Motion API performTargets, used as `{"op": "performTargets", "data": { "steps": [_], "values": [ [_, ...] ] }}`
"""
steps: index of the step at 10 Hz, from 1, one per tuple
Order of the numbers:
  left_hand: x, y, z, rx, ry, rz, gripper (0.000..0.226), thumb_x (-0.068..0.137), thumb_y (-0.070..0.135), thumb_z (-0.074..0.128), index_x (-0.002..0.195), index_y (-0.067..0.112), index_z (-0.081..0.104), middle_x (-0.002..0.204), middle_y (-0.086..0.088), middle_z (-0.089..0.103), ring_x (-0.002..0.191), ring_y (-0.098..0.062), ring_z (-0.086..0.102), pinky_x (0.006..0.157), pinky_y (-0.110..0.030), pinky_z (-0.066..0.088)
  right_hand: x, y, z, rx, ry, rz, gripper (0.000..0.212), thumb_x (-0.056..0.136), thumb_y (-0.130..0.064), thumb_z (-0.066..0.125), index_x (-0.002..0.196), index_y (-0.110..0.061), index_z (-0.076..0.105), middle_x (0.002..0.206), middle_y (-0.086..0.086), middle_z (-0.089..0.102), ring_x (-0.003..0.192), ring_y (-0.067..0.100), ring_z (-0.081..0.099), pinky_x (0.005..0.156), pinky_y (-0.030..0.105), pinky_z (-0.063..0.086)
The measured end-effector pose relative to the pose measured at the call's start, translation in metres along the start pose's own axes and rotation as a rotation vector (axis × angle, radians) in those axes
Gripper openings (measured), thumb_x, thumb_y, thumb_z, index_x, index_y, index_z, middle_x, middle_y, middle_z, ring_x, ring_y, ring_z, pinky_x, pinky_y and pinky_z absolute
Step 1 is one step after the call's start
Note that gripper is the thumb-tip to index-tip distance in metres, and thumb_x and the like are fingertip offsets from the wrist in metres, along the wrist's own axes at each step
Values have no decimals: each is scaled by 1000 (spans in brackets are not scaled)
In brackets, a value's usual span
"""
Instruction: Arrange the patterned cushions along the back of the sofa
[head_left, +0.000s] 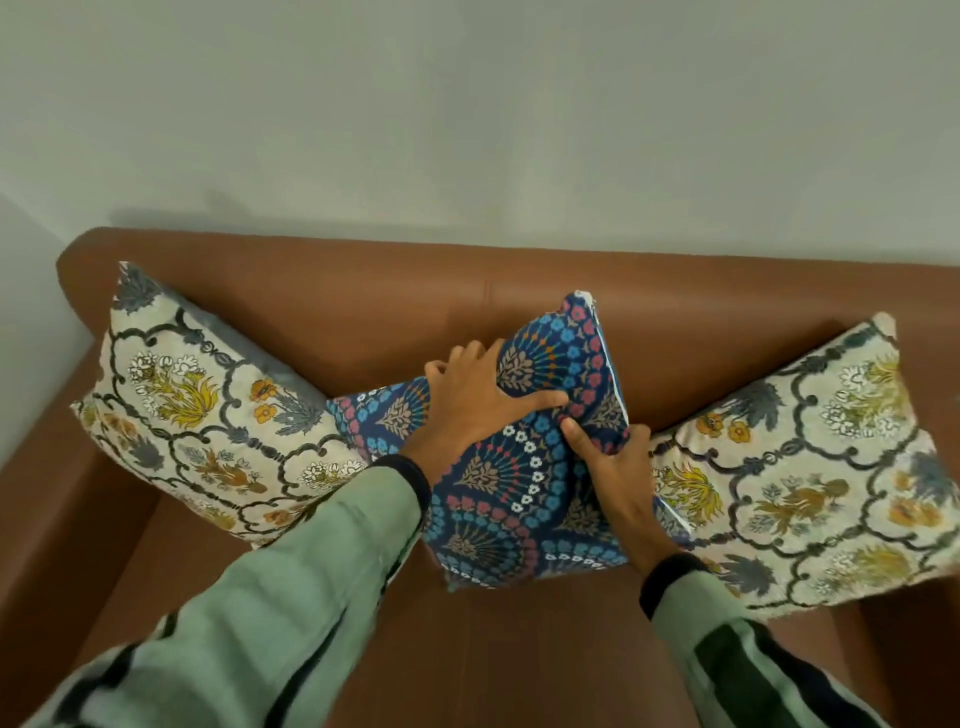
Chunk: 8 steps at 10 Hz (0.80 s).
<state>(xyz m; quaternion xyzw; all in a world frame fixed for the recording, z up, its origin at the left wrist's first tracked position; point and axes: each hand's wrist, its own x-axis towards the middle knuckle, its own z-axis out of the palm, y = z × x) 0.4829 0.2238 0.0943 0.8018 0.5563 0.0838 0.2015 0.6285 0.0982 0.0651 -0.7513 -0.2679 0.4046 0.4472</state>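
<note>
Okay, I see the blue cushion (524, 452) at the middle of the brown sofa (363, 306), leaning on its back; navy fabric with blue, pink and white flower fans, creased; left hand (475, 395) lies flat and spread on it; right hand (613, 467) pinches a fold; a cream floral cushion (197, 410) touches its left, another cream cushion (810, 467) its right.

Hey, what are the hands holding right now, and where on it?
Both hands are on the blue cushion. The left hand lies flat across its upper front, and the right hand pinches a fold of fabric near its right edge.
</note>
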Motion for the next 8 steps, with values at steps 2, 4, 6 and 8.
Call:
{"op": "performTargets", "data": {
  "steps": [2,4,6,8],
  "values": [
    [14,-19,23,46,-21,-52,108,62,97,44,143,26,38,131,-10,49,126,-32,42,103,-54,29,29,10,17,-209,29,-78,84,56,-82,60,99,-12,44,106,12,55,101,33,57,88,55,49],
    [0,-22,15,-141,162,-193,102,53,105,35,129,37,40,119,-2,50,121,-28,43,100,-54,31,31,-3,20,-361,85,-240,75,63,-87,49,89,-18,37,92,6,54,94,33,54,86,58,43],
    [15,-34,15,-152,38,-265,112,54,103,38,142,35,32,138,-7,44,132,-33,37,107,-59,27,53,-8,27,-530,54,-228,72,70,-79,55,97,-14,38,102,6,47,103,33,48,88,49,36],
    [-6,-35,-15,-76,75,-186,116,61,101,32,153,32,20,155,-8,35,144,-29,28,113,-61,21,42,-23,19,-747,92,-359,80,76,-81,41,115,-12,45,117,12,49,110,35,45,92,51,33]
  ]
}}
